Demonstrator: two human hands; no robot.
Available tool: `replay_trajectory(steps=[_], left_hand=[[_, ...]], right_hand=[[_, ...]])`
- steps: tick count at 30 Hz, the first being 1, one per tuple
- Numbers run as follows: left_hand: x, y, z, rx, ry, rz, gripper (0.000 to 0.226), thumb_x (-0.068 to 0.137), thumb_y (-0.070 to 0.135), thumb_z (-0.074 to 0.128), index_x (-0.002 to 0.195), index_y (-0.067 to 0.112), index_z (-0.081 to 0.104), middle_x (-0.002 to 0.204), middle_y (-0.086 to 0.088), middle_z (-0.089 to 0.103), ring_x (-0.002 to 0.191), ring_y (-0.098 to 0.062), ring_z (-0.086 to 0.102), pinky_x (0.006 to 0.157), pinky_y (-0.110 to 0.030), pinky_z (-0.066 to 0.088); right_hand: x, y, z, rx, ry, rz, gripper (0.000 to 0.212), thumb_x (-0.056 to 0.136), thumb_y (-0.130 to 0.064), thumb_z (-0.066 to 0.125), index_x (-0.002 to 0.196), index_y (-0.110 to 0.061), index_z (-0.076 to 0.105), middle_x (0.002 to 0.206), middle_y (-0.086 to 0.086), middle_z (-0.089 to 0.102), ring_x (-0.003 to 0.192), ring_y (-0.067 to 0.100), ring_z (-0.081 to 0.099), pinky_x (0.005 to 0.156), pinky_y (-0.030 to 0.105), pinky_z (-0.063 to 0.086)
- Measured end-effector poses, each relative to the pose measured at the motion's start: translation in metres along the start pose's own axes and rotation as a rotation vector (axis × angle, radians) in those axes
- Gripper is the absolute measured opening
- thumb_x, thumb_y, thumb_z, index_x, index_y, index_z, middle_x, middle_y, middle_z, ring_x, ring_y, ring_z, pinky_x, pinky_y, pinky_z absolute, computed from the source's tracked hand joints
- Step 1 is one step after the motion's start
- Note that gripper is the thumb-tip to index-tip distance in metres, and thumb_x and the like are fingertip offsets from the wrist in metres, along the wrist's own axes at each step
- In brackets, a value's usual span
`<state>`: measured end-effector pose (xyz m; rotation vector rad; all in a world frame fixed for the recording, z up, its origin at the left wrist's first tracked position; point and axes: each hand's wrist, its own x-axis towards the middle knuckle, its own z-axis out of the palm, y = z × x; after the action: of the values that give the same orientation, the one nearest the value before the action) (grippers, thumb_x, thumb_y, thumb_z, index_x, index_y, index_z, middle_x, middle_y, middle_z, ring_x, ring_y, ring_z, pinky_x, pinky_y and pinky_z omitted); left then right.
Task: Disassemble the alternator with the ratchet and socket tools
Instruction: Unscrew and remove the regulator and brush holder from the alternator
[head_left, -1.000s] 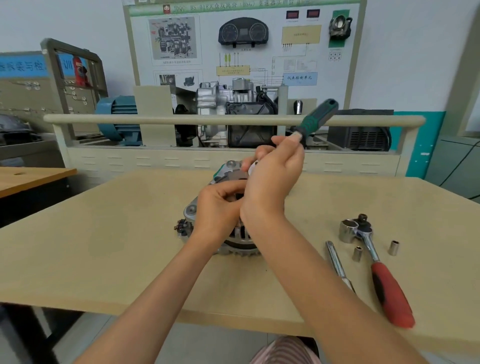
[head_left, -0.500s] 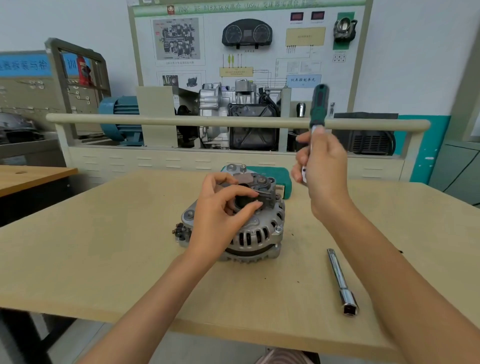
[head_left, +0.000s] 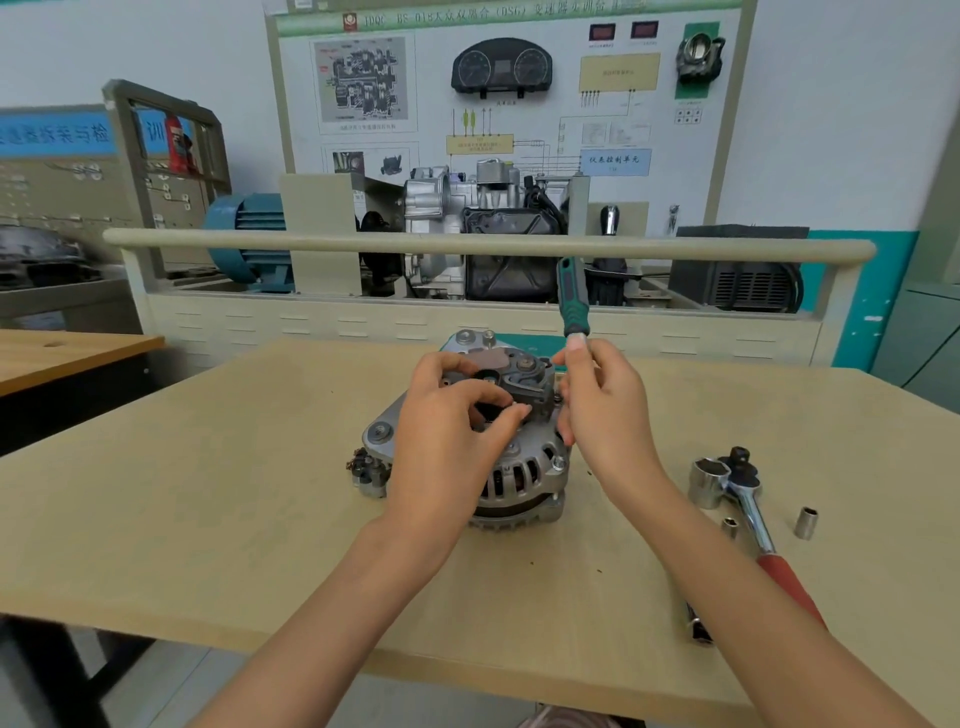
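A silver alternator (head_left: 524, 467) sits on the beige table (head_left: 208, 493), its dark rear components facing up. My left hand (head_left: 447, 441) rests on top of it, fingers curled around a dark part on the upper face. My right hand (head_left: 605, 410) holds a green-handled screwdriver (head_left: 571, 296) upright at the alternator's right edge; the tip is hidden behind my fingers. A red-handled ratchet (head_left: 753, 519) with a large socket (head_left: 706, 480) lies on the table to the right.
Two small sockets (head_left: 805, 522) lie beside the ratchet, and an extension bar (head_left: 696, 626) shows under my right forearm. A small dark removed part (head_left: 366, 467) sits left of the alternator. A railed training bench (head_left: 488, 244) with an engine stands behind the table.
My right hand brought the screwdriver down from a raised position to the alternator's right side. My left hand stayed on the alternator's top. The view shifted, bringing the ratchet back into sight.
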<state>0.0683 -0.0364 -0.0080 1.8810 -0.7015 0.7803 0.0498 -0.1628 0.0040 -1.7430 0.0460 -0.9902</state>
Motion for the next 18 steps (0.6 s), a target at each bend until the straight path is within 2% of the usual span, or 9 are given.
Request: replay_trajectory(steps=[3,6,9,11,15,18], left_hand=[[-0.0001,0.0039,0.0002,0.053,-0.007,-0.024,0.012,0.079,0.024,0.074,0.086,0.015,0.073,0.101,0.009,0.043,0.064,0.0,0.048,0.066,-0.003,0.037],[-0.001,0.0066,0.0009,0.099,0.002,-0.082,0.012,0.08,0.031,0.071,0.086,0.021,0.071,0.101,0.011,0.041,0.074,-0.004,0.047,0.062,-0.011,0.036],[-0.0047,0.0088,0.0019,0.104,0.042,-0.088,0.011,0.079,0.032,0.071,0.084,0.022,0.071,0.1,0.011,0.042,0.086,-0.007,0.049,0.076,-0.03,0.045],[-0.0065,0.0092,0.0031,0.115,0.062,-0.068,0.011,0.078,0.03,0.072,0.083,0.02,0.071,0.099,0.01,0.043,0.089,-0.011,0.051,0.081,-0.038,0.045],[-0.0067,0.0085,0.0043,0.272,0.12,0.026,0.015,0.076,0.031,0.075,0.078,0.017,0.072,0.095,0.003,0.052,0.087,-0.018,0.056,0.076,-0.03,0.032],[-0.0076,0.0094,0.0032,0.386,0.156,0.084,0.017,0.072,0.031,0.079,0.073,0.015,0.071,0.09,-0.003,0.059,0.081,-0.021,0.06,0.072,-0.032,0.031]], right_hand=[[-0.001,0.0046,0.0005,-0.082,-0.011,-0.016,0.028,0.099,-0.029,0.042,0.073,-0.017,0.045,0.06,0.004,0.045,0.055,0.024,0.046,0.055,0.034,0.038],[-0.0019,0.0064,0.001,-0.126,0.011,0.01,0.028,0.093,-0.031,0.054,0.07,-0.021,0.04,0.061,0.002,0.048,0.052,0.021,0.047,0.054,0.031,0.04],[-0.0001,0.0061,-0.0001,-0.118,0.002,0.051,0.03,0.088,-0.035,0.061,0.07,-0.021,0.041,0.062,0.002,0.05,0.052,0.019,0.048,0.055,0.029,0.04],[0.0012,0.0053,-0.0005,-0.115,-0.005,0.077,0.03,0.087,-0.034,0.061,0.07,-0.02,0.041,0.063,0.004,0.05,0.053,0.021,0.048,0.057,0.03,0.041],[0.0005,0.004,-0.0004,-0.133,-0.01,0.086,0.029,0.089,-0.035,0.059,0.072,-0.019,0.042,0.065,0.004,0.051,0.055,0.02,0.05,0.06,0.035,0.045],[0.0006,0.0032,-0.0006,-0.148,-0.015,0.097,0.028,0.089,-0.035,0.058,0.073,-0.019,0.043,0.066,0.004,0.053,0.055,0.019,0.05,0.061,0.035,0.046]])
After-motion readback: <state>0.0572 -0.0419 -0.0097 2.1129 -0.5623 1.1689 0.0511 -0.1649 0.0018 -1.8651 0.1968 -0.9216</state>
